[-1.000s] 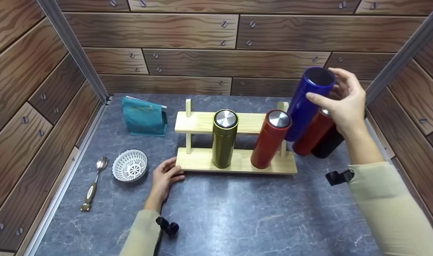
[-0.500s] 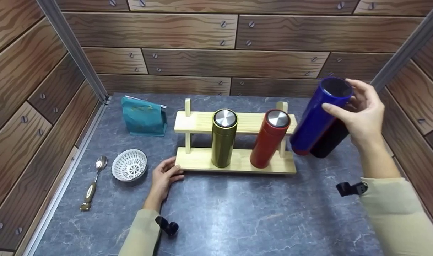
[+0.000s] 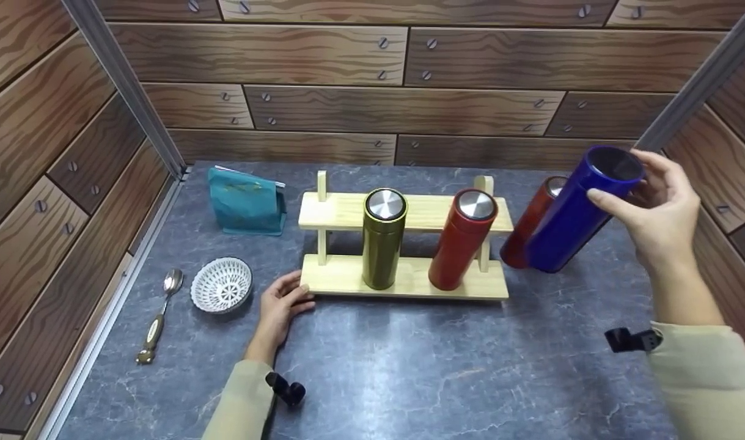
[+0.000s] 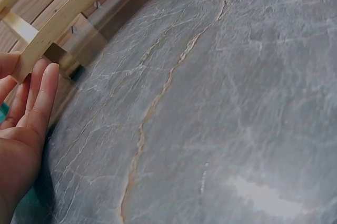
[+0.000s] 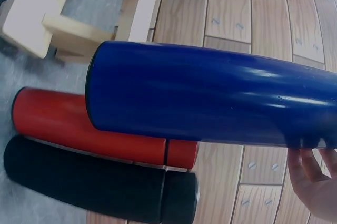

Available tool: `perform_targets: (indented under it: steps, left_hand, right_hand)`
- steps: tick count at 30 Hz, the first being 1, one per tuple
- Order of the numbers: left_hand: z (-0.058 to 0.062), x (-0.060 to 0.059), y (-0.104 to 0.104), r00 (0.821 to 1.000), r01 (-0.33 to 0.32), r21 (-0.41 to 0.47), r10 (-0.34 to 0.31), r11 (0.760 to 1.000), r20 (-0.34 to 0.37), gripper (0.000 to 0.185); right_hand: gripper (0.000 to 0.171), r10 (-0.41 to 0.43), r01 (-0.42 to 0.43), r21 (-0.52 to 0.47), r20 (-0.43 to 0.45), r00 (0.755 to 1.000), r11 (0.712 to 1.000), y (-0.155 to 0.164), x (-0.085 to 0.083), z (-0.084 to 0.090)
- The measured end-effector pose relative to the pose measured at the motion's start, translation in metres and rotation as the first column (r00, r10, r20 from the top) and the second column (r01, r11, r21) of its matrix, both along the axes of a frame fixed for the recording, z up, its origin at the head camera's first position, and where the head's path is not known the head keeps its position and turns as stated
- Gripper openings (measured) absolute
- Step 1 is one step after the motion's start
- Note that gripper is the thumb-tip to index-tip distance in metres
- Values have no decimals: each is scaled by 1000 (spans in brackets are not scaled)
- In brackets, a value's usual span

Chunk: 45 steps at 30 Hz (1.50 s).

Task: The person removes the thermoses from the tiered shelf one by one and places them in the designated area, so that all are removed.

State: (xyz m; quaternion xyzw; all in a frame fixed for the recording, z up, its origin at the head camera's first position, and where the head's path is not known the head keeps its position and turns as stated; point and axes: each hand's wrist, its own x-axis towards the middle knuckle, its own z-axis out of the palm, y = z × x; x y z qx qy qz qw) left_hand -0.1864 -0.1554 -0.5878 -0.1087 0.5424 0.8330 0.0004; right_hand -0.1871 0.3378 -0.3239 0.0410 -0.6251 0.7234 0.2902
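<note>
My right hand (image 3: 623, 180) grips the top end of a blue flask (image 3: 565, 217), which leans tilted to the right of the wooden rack (image 3: 348, 276). In the right wrist view the blue flask (image 5: 210, 95) hangs over a red flask (image 5: 89, 129) and a black flask (image 5: 100, 187), with my fingertips (image 5: 310, 182) at its far end. An olive flask (image 3: 383, 238) and a red flask (image 3: 464, 241) stand on the rack. Another red flask (image 3: 528, 223) stands just right of it. My left hand (image 3: 285, 299) rests with straight fingers (image 4: 42, 100) against the rack's front left corner (image 4: 47, 37).
A teal pouch (image 3: 248, 200) stands at the back left. A white lattice bowl (image 3: 222, 285) and a spoon (image 3: 159, 315) lie at the left. Wood-panel walls enclose the grey tabletop (image 3: 409, 366) on three sides.
My right hand has carried the blue flask to the right and downward, away from the rack; it now hides the black flask in the head view. The left hand has stayed put.
</note>
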Motion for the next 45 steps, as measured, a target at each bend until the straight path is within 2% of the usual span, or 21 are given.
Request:
perform_targets:
  steps: [12,21,26,29,38,40,45]
  left_hand:
    - [2,0,-1,1000,10,-17,-10,1000,5,44]
    - [3,0,-4,1000,-1,-8,1,1000,13,44]
    - [2,-1,-4,1000,10,-12,-10,1000,16,44]
    - [0,-1,-3,1000,14,-7,-14,1000,18,44]
    - [-2,-1,-3,1000,15,-23,-15,1000,19,45]
    - [-2,-1,-3,1000,17,-24,-17,1000,16,45]
    - [-2,-1,-2,1000,16,-11,-16,1000,6,45]
  right_hand:
    - [66,-65,67,-35,40,997,997,32,14,-15]
    - [66,-145,146,-20,50,988,989,56,12,-35]
    - [64,-220,220,18,90,971,975,73,10,-45]
    - [63,-275,268,68,126,953,961,83,9,-48]
    - [67,-339,329,82,236,910,941,100,2,-62]
    - [67,-344,343,51,255,904,938,103,0,-65]
    - [73,-286,332,-138,278,917,933,107,-7,-71]
